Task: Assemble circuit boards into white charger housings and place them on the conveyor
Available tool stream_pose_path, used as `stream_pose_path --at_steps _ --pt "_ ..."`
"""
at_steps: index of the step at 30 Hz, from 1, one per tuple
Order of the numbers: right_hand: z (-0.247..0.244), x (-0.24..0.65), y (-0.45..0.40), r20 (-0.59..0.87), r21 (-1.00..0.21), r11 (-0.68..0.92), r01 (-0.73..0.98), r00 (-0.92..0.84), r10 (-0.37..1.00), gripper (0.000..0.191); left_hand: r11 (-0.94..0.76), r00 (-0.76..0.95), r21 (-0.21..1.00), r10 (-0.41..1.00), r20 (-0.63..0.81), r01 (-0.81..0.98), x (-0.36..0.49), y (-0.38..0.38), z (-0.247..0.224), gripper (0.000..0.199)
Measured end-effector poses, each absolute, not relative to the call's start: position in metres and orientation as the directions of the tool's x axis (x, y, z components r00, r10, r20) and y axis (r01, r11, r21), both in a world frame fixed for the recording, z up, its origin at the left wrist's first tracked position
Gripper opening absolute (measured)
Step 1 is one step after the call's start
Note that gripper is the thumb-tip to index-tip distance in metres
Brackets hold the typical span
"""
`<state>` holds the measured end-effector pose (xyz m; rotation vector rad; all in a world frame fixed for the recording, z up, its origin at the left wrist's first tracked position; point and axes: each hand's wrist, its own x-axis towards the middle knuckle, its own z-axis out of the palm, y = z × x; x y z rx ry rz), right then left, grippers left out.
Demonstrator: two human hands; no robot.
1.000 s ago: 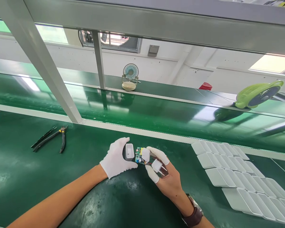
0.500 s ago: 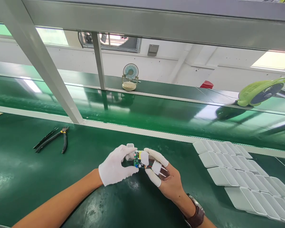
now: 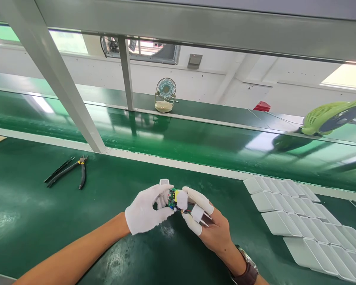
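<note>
Between my two hands is a small green circuit board (image 3: pixel 172 198) with a yellow part and a white pad on it. My left hand (image 3: pixel 150 208), in a white glove, grips the board's left end between thumb and fingers. White finger covers are on my right hand (image 3: pixel 209 221), which pinches the board's right side. Thin wires run from the board to a white plug piece (image 3: pixel 197 213) with two prongs, lying against my right fingers. Just behind my left fingertips a white plastic case (image 3: pixel 164 182) is partly hidden.
Rows of white plastic cases (image 3: pixel 280 223) lie to the right. Pliers (image 3: pixel 82 170) and dark tweezers (image 3: pixel 59 169) rest at left. A slanted post (image 3: pixel 74 103) meets the white ledge. Beyond stand a small fan (image 3: pixel 166 93) and a green fan (image 3: pixel 329 116).
The view has shifted slightly, so everything sits a little farther right. Both hands keep the same hold on the board, with hardly any movement.
</note>
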<state>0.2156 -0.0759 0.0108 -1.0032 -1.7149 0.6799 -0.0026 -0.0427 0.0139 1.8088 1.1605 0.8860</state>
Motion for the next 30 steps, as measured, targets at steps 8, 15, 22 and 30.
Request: stream_pose_path --at_steps 8,15,22,30 --pt "0.008 0.214 -0.077 0.529 -0.751 0.54 0.379 -0.143 0.836 0.05 -0.399 0.367 0.849 0.891 0.269 0.347 -0.006 -0.037 0.009 0.051" --pt "0.012 0.216 -0.07 0.546 -0.725 0.509 0.464 -0.063 0.835 0.052 -0.3 0.202 0.788 0.953 0.226 0.538 -0.009 -0.018 -0.005 0.109" --pt "0.003 0.216 -0.067 0.657 -0.523 0.636 0.568 -0.207 0.725 0.064 -0.361 0.251 0.732 0.932 0.261 0.577 -0.001 -0.013 -0.021 0.068" --pt "0.001 0.215 -0.067 0.694 -0.425 0.695 0.579 -0.285 0.661 0.071 -0.611 0.384 0.665 0.79 0.478 0.429 -0.004 -0.014 -0.027 0.072"
